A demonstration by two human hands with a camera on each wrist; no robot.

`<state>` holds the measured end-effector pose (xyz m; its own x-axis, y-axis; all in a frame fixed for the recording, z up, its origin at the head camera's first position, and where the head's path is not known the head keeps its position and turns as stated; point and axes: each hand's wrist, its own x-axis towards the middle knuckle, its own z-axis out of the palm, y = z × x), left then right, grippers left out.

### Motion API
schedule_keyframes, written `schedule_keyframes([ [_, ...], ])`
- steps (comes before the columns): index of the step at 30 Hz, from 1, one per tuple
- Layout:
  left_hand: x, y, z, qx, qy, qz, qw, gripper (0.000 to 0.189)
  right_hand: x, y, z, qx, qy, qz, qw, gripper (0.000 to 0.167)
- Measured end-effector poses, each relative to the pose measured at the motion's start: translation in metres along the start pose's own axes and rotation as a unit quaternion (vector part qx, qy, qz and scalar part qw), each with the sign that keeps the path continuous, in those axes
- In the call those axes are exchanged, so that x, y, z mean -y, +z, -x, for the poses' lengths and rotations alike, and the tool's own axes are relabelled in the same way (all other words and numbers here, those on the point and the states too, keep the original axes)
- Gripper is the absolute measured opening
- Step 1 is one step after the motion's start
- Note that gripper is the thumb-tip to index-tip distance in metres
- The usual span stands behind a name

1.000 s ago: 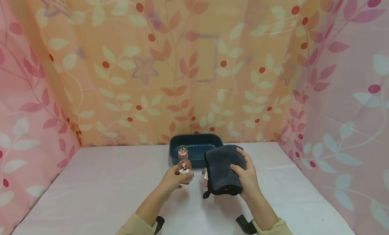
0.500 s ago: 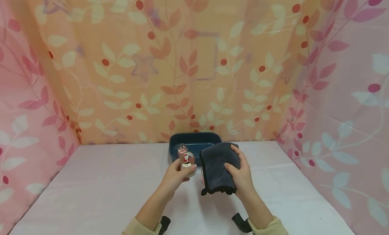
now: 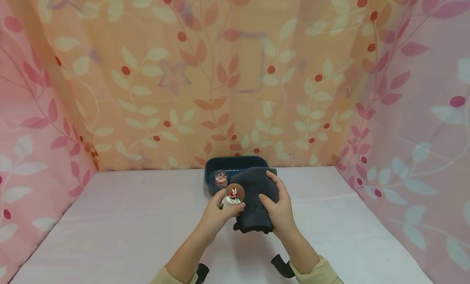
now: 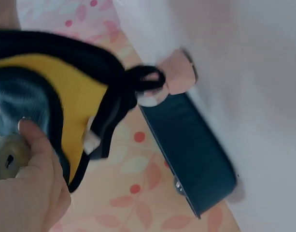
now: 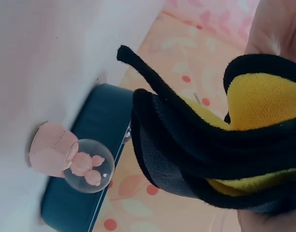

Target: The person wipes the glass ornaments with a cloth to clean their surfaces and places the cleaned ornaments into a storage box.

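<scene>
My left hand (image 3: 216,214) grips a small snow globe (image 3: 233,193) with a red-and-white figure inside and a white base. In my right hand (image 3: 280,206) is a folded grey cloth (image 3: 253,198), held between thumb and fingers; the right wrist view shows its yellow inner side (image 5: 263,99) and black edging. Globe and cloth are side by side, the globe overlapping the cloth in the head view; the left wrist view shows the left fingers close against the cloth. A second snow globe with a pink base (image 5: 53,149) stands on the table, hidden behind the cloth in the head view.
A dark blue rectangular box (image 3: 213,165) stands at the back of the white table (image 3: 147,218). Inside its left end sits another pink-based snow globe (image 3: 221,178). Patterned curtains (image 3: 154,80) enclose the table at the back and both sides.
The cloth in my right hand has moved left, and the left hand has raised the snow globe slightly to the right, so the two now meet. The pink-based globe on the table has become covered.
</scene>
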<state>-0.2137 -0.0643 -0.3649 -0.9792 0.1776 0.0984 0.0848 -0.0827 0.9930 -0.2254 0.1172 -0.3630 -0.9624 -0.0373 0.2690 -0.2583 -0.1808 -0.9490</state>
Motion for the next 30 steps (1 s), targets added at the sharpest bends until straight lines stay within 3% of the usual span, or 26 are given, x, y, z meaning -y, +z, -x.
schedule_keyframes([
  [7,0.005,0.007,0.002,-0.026,-0.027,-0.086,0.9956,0.053,0.004,0.008,0.004,-0.019,-0.055,0.016,0.9982,0.057],
  [12,0.004,0.007,0.003,-0.028,-0.056,-0.102,0.9928,0.065,0.004,0.014,0.009,-0.027,-0.115,0.032,0.9925,0.054],
  [17,0.003,0.009,0.004,-0.024,-0.041,-0.127,0.9908,0.068,-0.003,0.018,0.011,0.003,-0.188,0.065,0.98,0.055],
  [19,0.004,0.009,0.005,-0.02,-0.017,-0.133,0.9907,0.066,-0.007,0.018,0.01,0.039,-0.234,0.086,0.9677,0.057],
  [21,0.003,0.008,0.006,-0.019,0.003,-0.144,0.9895,0.065,-0.012,0.018,0.007,0.076,-0.284,0.115,0.9489,0.059],
  [24,0.001,0.007,0.008,-0.02,0.017,-0.155,0.9875,0.065,-0.02,0.015,-0.001,0.138,-0.356,0.161,0.9102,0.063],
  [27,-0.001,0.004,0.008,-0.015,0.008,-0.168,0.9857,0.063,-0.026,0.013,-0.01,0.177,-0.41,0.198,0.8725,0.063],
  [30,0.0,0.003,0.006,-0.005,0.007,-0.179,0.9838,0.058,-0.03,0.015,-0.016,0.175,-0.459,0.219,0.8429,0.059],
])
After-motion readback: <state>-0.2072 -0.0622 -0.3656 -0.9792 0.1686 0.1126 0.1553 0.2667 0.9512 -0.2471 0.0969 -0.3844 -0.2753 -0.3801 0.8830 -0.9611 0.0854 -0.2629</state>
